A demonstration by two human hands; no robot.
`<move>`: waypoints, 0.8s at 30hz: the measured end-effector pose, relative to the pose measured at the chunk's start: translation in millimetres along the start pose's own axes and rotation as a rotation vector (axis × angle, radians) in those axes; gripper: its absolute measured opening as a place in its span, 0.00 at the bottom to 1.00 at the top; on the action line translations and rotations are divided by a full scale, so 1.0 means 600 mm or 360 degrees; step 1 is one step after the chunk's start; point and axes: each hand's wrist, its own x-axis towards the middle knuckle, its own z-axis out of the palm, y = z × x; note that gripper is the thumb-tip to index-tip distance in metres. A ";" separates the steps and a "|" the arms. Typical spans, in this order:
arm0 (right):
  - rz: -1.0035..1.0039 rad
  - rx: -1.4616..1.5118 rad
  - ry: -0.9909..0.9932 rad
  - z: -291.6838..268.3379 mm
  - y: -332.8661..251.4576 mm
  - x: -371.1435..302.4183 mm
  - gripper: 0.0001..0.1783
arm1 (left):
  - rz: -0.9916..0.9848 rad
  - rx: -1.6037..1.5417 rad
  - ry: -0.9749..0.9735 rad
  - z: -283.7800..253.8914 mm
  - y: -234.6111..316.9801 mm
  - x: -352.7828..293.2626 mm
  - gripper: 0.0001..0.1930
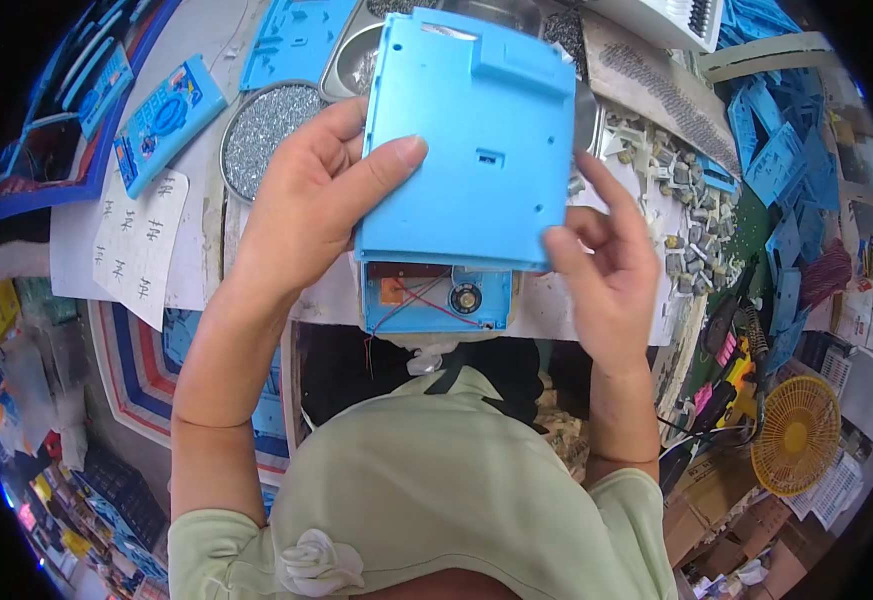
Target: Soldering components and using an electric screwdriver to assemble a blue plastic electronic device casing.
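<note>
Both of my hands hold up a flat, light-blue plastic casing panel (456, 170) with small holes, a slot and a raised block at its top right. My left hand (326, 190) grips its left edge, thumb flat on the face. At the lower right edge, the fingers of my right hand (606, 260) pinch the panel. Below it, partly covered, an open blue housing (431, 312) lies at the table's near edge. Inside are a round black speaker (464, 298), a brown circuit board and red wires, some hanging over the edge.
A round tin of small screws (266, 135) stands left of the panel. Further left lie a finished-looking blue toy (168, 120) and a handwritten sheet (141, 240). Small motor-like parts (691, 200) are piled at right, beside blue panels (781, 170) and a yellow fan (796, 435).
</note>
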 end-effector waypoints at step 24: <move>-0.0577 -0.1331 -0.0470 0.014 0.079 -0.049 0.33 | 0.0195 0.1367 0.0408 -0.015 -0.119 -0.127 0.32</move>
